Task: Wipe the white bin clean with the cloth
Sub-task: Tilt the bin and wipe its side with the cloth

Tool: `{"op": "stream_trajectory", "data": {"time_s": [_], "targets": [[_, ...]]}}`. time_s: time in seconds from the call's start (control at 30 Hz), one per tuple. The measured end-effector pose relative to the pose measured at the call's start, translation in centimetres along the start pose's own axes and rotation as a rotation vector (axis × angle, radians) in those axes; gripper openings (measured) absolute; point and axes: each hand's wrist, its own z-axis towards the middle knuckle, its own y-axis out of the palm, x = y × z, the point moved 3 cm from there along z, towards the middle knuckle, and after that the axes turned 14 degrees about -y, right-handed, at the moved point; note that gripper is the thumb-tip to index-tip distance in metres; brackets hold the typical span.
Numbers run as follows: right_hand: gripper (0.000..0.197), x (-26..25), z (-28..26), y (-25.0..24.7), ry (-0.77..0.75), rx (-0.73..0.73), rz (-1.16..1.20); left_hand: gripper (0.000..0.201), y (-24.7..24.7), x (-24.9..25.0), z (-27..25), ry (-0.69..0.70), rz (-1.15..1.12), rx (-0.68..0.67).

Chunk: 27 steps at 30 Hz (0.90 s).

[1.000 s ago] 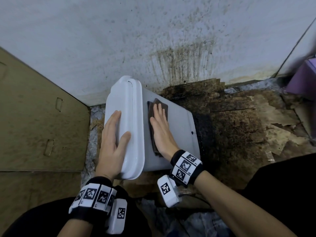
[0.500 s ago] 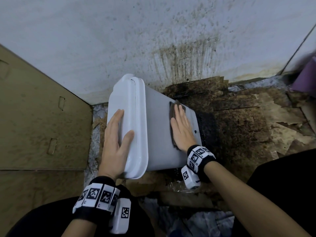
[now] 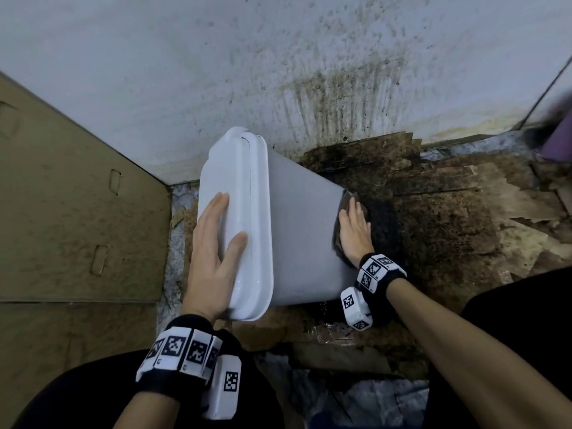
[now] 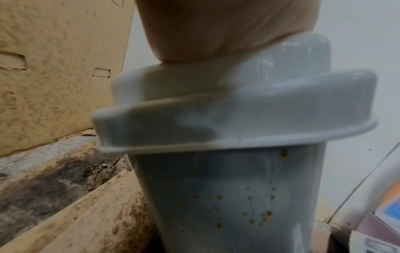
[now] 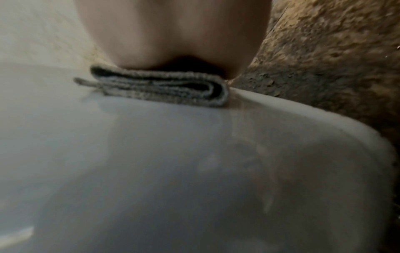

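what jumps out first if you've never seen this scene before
The white bin stands out first: it tilts against the stained wall, with the left hand flat on its lid. At its lower end the right hand presses a folded dark cloth onto the bin's side. Beneath lies dirty, blackened cardboard, and the left wrist view shows brown specks on another side of the bin.

The left hand lies flat, fingers straight and thumb spread. The right hand presses down flat, fingers together. Both forearms reach forward, wrists wearing marker bands.
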Motion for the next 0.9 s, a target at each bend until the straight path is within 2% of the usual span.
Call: {"op": "stream_trajectory", "data": {"time_s": [0.07,0.17,0.37,0.5,0.67,0.8,0.9], "targets": [[0.054,-1.1,-0.7,0.1,0.023,0.03,0.002,0.058,0.1,0.1,-0.1,0.005,0.004,-0.004],[0.059,-5.1,-2.4,-0.2,0.039,0.094,0.147,0.057,0.0,0.1,0.0,0.004,0.008,0.001],[0.058,-14.8,-7.2,-1.1,-0.104,0.077,0.333,0.057,0.1,0.0,0.1,0.024,0.012,0.014],[0.055,-18.6,-9.5,-0.9,-0.192,0.044,0.446,0.059,0.1,-0.2,0.1,0.029,0.029,0.015],[0.053,-18.4,-10.0,-0.6,-0.253,0.074,0.471,0.061,0.2,-0.2,0.2,0.031,0.049,0.024],[0.056,-17.0,-9.5,-0.1,-0.379,0.076,0.275,0.059,0.1,-0.3,0.3,0.028,0.036,0.021],[0.056,-15.9,-9.0,0.3,-0.441,0.069,0.24,0.059,0.0,-0.5,0.2,0.019,0.023,0.016]]}}
